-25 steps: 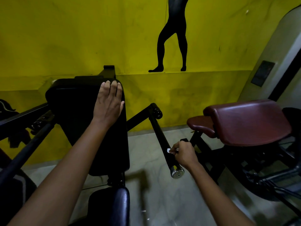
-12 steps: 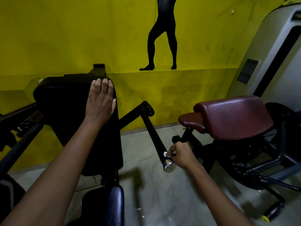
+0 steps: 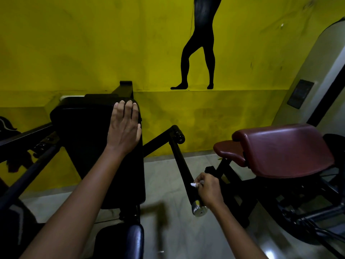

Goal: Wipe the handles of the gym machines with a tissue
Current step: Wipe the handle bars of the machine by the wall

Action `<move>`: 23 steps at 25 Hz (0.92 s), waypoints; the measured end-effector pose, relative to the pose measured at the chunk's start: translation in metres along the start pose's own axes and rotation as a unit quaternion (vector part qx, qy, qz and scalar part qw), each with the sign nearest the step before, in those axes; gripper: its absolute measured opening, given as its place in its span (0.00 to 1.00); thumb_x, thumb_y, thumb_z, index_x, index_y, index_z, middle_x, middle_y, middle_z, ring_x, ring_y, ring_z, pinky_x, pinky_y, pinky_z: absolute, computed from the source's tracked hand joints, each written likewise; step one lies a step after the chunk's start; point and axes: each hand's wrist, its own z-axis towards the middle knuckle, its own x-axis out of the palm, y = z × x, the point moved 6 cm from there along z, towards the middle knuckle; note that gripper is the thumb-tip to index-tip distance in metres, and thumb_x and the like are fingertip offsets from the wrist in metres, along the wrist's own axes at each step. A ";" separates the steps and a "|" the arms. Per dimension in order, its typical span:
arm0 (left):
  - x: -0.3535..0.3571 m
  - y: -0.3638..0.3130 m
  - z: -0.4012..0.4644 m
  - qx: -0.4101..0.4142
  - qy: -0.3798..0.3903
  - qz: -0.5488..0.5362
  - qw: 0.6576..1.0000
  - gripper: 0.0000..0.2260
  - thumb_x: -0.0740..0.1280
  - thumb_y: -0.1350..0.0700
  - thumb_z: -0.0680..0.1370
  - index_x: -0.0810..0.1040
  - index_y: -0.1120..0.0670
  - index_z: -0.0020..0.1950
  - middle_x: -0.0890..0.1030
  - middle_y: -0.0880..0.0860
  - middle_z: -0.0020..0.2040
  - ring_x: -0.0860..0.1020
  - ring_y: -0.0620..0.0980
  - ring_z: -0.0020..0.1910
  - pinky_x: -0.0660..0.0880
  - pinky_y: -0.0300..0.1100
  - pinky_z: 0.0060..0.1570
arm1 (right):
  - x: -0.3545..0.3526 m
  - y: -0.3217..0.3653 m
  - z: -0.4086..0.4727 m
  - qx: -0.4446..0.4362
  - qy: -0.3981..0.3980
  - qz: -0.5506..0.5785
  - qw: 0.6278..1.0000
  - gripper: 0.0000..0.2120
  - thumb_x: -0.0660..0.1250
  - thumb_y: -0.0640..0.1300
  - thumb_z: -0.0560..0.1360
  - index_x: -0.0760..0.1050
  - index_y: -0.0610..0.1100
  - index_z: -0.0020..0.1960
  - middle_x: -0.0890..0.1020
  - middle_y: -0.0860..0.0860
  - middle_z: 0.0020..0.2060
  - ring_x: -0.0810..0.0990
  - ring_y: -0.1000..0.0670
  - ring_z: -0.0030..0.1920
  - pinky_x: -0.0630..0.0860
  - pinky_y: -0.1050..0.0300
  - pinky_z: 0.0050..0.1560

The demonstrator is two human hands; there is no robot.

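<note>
- The right hand (image 3: 209, 189) curls round the lower stretch of the black handle (image 3: 182, 165), its fingers pinching a small white tissue (image 3: 194, 184) against the bar; only a scrap of tissue shows at the fingertips.
- The handle runs down from a black elbow joint (image 3: 177, 134) to a silver end cap (image 3: 199, 209), and the right hand sits just above that cap.
- The left hand (image 3: 124, 130) lies flat on the top of the black back pad (image 3: 97, 146), fingers straight and pressed together, thumb out to the side; it holds nothing and seems to brace the body.
- The step in hand looks like wiping this 1 handle along its length.
- To do it well, I judge the tissue should wrap more of the bar than the scrap now visible, so the far side gets cleaned too.
- Firm, even pressure with a slight twist of the wrist should cover the whole round surface.
- The stroke should reach the elbow joint and include the silver end cap, which the tissue does not touch here.
- A thin tissue may shred or bunch on a grippy surface, so steady strokes suit better than hard scrubbing.
- A maroon padded bench (image 3: 285, 150) stands near on the right, against the yellow wall (image 3: 74, 43); its frame is close to the right wrist, so the elbow needs room.
</note>
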 end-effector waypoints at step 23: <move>0.009 -0.001 0.001 -0.053 -0.111 -0.019 0.992 0.27 0.64 0.52 0.73 0.67 0.63 0.69 0.64 0.60 0.67 0.61 0.60 0.69 0.54 0.53 0.74 | 0.081 0.011 0.178 0.011 -0.003 0.018 1.000 0.05 0.73 0.38 0.69 0.80 0.36 0.41 0.82 0.38 0.42 0.81 0.41 0.45 0.67 0.60 0.41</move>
